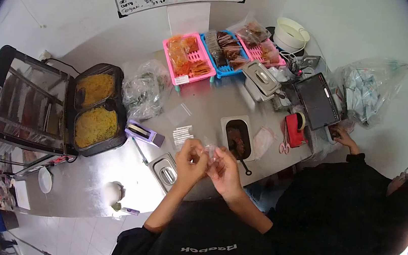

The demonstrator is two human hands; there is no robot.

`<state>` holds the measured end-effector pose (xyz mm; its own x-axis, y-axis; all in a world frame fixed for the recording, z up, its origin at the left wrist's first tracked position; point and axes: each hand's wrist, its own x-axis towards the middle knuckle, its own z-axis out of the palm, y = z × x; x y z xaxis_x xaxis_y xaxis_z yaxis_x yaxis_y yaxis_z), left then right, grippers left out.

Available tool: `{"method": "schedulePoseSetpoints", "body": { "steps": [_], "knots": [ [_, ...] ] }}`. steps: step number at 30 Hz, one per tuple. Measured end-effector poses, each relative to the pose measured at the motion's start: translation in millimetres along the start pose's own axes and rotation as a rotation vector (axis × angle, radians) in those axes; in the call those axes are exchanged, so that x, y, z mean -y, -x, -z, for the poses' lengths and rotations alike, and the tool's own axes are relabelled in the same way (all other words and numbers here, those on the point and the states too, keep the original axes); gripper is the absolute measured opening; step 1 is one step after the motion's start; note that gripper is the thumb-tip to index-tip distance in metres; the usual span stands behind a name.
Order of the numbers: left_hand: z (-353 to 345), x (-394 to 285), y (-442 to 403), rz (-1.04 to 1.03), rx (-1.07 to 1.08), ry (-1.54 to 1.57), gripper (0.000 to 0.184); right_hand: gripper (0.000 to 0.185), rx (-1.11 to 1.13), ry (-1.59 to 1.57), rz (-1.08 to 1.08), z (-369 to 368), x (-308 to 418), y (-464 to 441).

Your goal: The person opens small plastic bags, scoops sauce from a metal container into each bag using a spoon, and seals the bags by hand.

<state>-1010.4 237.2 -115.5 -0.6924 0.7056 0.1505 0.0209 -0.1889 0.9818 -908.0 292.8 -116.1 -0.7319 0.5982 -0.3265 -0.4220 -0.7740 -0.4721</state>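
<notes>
My left hand and my right hand meet over the front of the steel table. Between their fingertips they pinch a small clear plastic bag, its contents too small to make out. Just behind my left hand lies a sheet of printed labels, with a flat clear plastic bag beyond it. A steel pan of dark brown food stands to the right of my hands, a dark-handled utensil leaning out of it. A steel lid rests to the left of my left forearm.
A purple tape dispenser and black trays of yellow food stand left. Pink and blue baskets of packets line the back. Right are scissors, a red tape dispenser, a tablet and a co-worker's hand.
</notes>
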Motion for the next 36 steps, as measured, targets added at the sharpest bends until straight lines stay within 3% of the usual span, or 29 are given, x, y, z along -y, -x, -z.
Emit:
{"method": "schedulePoseSetpoints", "body": {
  "steps": [1, 2, 7, 8, 10, 11, 12, 14, 15, 16, 19, 22, 24, 25, 26, 27, 28, 31, 34, 36],
  "knots": [
    [5, -7, -1, -0.133, 0.067, -0.262, 0.009, 0.014, -0.003, 0.069, 0.056, -2, 2, -1],
    [9, -17, -2, -0.106, 0.125, -0.306, 0.007, 0.015, 0.024, 0.169, 0.066, -3, 6, -1],
    [6, -48, -6, 0.022, 0.293, -0.202, 0.004, 0.025, 0.201, 0.672, 0.115, -12, 41, 3],
    [7, -47, -5, 0.031, 0.332, -0.166, 0.007, 0.025, 0.181, 0.608, 0.060, -10, 44, 2],
    [25, -40, -8, 0.335, 0.638, 0.149, 0.017, 0.026, 0.139, 0.478, -0.046, -4, 50, 1],
    [34, -34, -9, 0.484, 0.785, 0.315, 0.021, 0.025, 0.254, 0.426, -0.119, 1, 55, 1],
    [39, -24, -4, 0.567, 0.790, 0.523, 0.025, 0.025, 0.368, 0.372, -0.195, 6, 59, 2],
    [40, -13, 11, 0.756, 0.590, 1.055, 0.022, 0.020, 0.568, 0.309, -0.313, 6, 60, 6],
    [38, -8, 15, 0.841, 0.471, 1.317, 0.021, 0.020, 0.532, 0.322, -0.304, 3, 58, 9],
    [36, 1, 16, 0.754, 0.598, 1.498, 0.020, 0.020, 0.495, 0.334, -0.295, 1, 54, 11],
    [25, -34, 11, 0.580, 0.383, 0.877, 0.017, 0.019, 0.330, 0.309, -0.237, 2, 43, 10],
    [12, -22, 3, -0.005, -0.119, -0.113, 0.012, 0.018, 0.286, 0.456, -0.174, -13, 38, 18],
    [12, -20, 6, -0.312, -0.078, -0.397, 0.017, 0.019, 0.256, 0.649, -0.057, -30, 34, 26],
    [11, -19, 9, -0.465, -0.052, -0.537, 0.019, 0.018, 0.132, 0.830, 0.306, -22, 27, 18],
    [7, -15, 15, -0.521, 0.058, -0.639, 0.018, 0.019, -0.005, 0.997, 0.669, -19, 20, 7],
    [3, -14, 19, -0.545, 0.038, -0.659, 0.018, 0.020, -0.150, 1.148, 1.040, -18, 20, 2],
    [-1, -15, 20, -0.573, 0.015, -0.677, 0.019, 0.027, -0.293, 1.440, 1.268, -15, 32, 5],
    [-3, -14, 19, -0.566, 0.003, -0.738, 0.021, 0.031, -0.132, 1.359, 1.263, -9, 19, 8],
    [-7, -13, 18, -0.642, 0.179, -0.825, 0.029, 0.026, -0.159, 1.314, 0.934, 2, 23, 10],
    [-7, -15, 14, -0.599, 0.301, -0.720, 0.035, 0.026, -0.161, 1.408, 0.869, 17, 36, 5]
  ]
}}
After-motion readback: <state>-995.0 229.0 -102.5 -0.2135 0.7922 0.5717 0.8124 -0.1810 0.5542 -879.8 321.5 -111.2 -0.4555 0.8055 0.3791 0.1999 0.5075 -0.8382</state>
